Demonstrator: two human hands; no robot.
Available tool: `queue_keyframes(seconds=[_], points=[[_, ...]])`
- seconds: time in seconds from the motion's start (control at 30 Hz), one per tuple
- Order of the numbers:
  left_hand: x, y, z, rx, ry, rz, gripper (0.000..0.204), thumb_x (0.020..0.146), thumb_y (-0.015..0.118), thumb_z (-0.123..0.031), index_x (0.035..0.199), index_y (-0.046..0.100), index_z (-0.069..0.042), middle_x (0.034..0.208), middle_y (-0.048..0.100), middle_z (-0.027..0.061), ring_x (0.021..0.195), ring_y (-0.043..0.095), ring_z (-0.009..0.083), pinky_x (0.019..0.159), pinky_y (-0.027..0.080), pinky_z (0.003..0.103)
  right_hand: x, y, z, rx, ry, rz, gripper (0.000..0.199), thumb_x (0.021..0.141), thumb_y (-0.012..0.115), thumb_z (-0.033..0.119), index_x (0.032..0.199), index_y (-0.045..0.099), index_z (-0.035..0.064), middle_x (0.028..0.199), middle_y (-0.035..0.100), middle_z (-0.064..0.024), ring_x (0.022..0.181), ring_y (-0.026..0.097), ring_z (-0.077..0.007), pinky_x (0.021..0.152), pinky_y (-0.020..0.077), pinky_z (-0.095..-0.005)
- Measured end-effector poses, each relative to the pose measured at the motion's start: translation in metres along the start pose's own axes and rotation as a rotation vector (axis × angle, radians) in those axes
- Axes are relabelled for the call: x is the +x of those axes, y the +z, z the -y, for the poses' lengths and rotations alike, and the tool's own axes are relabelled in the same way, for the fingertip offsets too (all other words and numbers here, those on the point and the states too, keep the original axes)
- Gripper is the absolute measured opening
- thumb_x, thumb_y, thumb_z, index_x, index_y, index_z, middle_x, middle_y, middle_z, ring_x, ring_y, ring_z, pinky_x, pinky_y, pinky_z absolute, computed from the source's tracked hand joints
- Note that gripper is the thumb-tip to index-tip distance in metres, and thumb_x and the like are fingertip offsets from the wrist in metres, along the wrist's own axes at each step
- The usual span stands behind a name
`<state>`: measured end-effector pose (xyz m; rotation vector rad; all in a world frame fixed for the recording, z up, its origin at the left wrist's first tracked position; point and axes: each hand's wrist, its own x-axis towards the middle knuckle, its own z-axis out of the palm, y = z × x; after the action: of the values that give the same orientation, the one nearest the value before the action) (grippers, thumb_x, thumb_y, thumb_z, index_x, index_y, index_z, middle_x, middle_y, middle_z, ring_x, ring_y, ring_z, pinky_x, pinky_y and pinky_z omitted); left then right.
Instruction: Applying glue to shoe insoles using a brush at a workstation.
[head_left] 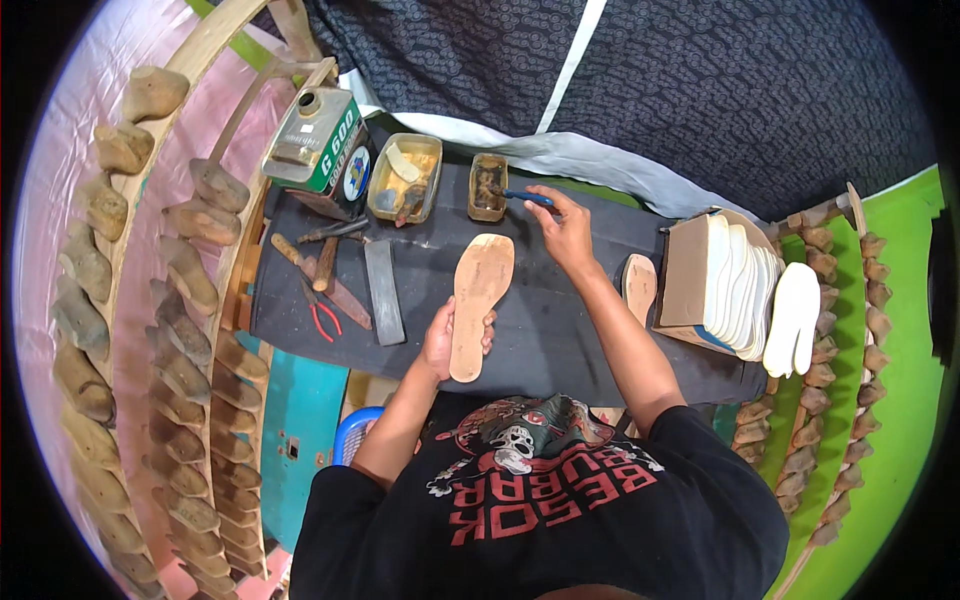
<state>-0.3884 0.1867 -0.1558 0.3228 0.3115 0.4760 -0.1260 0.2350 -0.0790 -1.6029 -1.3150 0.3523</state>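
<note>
In my left hand [438,340] is a tan shoe insole [482,290], held by its narrow heel end with the fingers wrapped round the edges. Its broad toe end points away from me and shows a paler, yellowish patch at the tip. My right hand [566,232] pinches a blue-handled brush [530,197]. The brush's tip reaches over the rim into a small rectangular tub [487,213] with dark, crusted residue inside. What is on the bristles is too small to make out. Another tan insole [639,288] lies on the dark tabletop [540,330], beyond my right forearm.
A large metal can [315,150] and a larger plastic tub [405,178] stand at the back left. Pliers [322,312], hammers [333,230] and a flat grey bar [384,290] lie left. A cardboard box [690,270] of white insoles stands right. Racks of wooden shoe lasts [185,275] flank both sides.
</note>
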Motion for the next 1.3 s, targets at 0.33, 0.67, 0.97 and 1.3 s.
queue_keyframes(seconds=[0.33, 0.67, 0.97, 1.3], points=[[0.020, -0.001, 0.004, 0.054, -0.076, 0.022, 0.058, 0.106, 0.034, -0.054, 0.139, 0.050, -0.009, 0.099, 0.055, 0.0075, 0.077, 0.057, 0.0205, 0.067, 0.051, 0.035, -0.002, -0.028, 0.013, 0.278, 0.011, -0.195, 0.018, 0.098, 0.070, 0.011, 0.109, 0.066, -0.0015, 0.090, 0.072, -0.0073, 0.079, 0.070, -0.0131, 0.072, 0.0551, -0.0279], [0.041, 0.009, 0.001, 0.212, -0.187, 0.016, 0.058, 0.108, 0.029, -0.054, 0.133, 0.052, -0.007, 0.099, 0.060, 0.0062, 0.076, 0.060, 0.0171, 0.067, 0.054, 0.032, -0.031, -0.059, 0.051, -0.090, -0.098, -0.018, 0.015, 0.095, 0.068, 0.009, 0.105, 0.063, -0.0009, 0.093, 0.066, -0.0144, 0.077, 0.065, -0.0258, 0.067, 0.0520, -0.0350], [0.046, 0.009, 0.008, 0.230, -0.170, 0.044, 0.058, 0.109, 0.029, -0.053, 0.128, 0.055, -0.006, 0.097, 0.062, 0.0053, 0.076, 0.061, 0.0159, 0.067, 0.054, 0.031, -0.036, -0.065, 0.049, -0.164, -0.136, -0.020, 0.016, 0.094, 0.067, 0.009, 0.105, 0.061, -0.0009, 0.092, 0.064, -0.0172, 0.079, 0.065, -0.0338, 0.071, 0.0511, -0.0385], [0.037, 0.011, 0.008, 0.259, -0.153, 0.023, 0.058, 0.109, 0.029, -0.053, 0.126, 0.055, -0.003, 0.098, 0.062, 0.0059, 0.075, 0.061, 0.0157, 0.065, 0.054, 0.030, -0.045, -0.076, 0.059, -0.165, -0.044, -0.054, 0.014, 0.094, 0.068, 0.005, 0.104, 0.061, -0.0007, 0.093, 0.064, -0.0152, 0.077, 0.064, -0.0305, 0.069, 0.0510, -0.0368]])
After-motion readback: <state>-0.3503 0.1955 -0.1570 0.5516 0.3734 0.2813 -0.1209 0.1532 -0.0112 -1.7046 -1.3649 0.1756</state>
